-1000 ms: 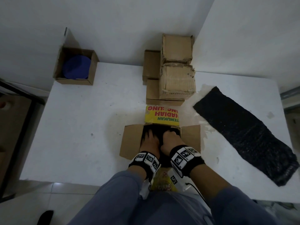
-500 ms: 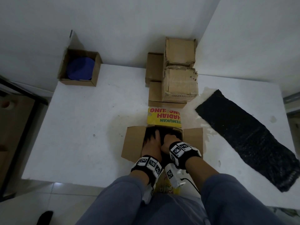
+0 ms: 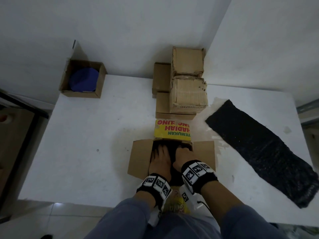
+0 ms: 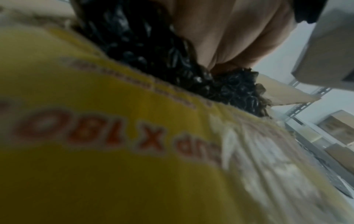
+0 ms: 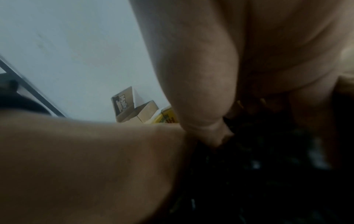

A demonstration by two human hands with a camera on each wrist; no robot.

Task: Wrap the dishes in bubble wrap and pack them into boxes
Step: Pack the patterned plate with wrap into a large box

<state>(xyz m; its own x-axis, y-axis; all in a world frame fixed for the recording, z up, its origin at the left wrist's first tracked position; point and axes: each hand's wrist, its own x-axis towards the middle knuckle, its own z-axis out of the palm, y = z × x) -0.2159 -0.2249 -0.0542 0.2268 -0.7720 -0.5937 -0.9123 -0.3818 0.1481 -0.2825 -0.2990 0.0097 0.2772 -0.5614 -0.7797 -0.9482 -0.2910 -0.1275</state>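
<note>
An open cardboard box [image 3: 139,157] stands near the table's front edge, with its brown side flaps spread out and a yellow printed flap [image 3: 172,130] at the far side. Inside lies a bundle wrapped in black bubble wrap [image 3: 170,149], also seen in the wrist views [image 4: 153,45] [image 5: 268,166]; the dish inside it is hidden. My left hand [image 3: 160,157] lies flat on the bundle with its fingers spread. My right hand [image 3: 183,152] reaches in beside it, fingers curled down onto the wrap.
A sheet of black bubble wrap [image 3: 259,149] lies on the right of the white table [image 3: 86,144]. Closed cardboard boxes [image 3: 188,94] are stacked behind the open box. At the far left corner, an open box [image 3: 81,94] holds blue plates [image 3: 83,80].
My right hand has gone further forward and down into the box. My left hand stays pressed on the bundle.
</note>
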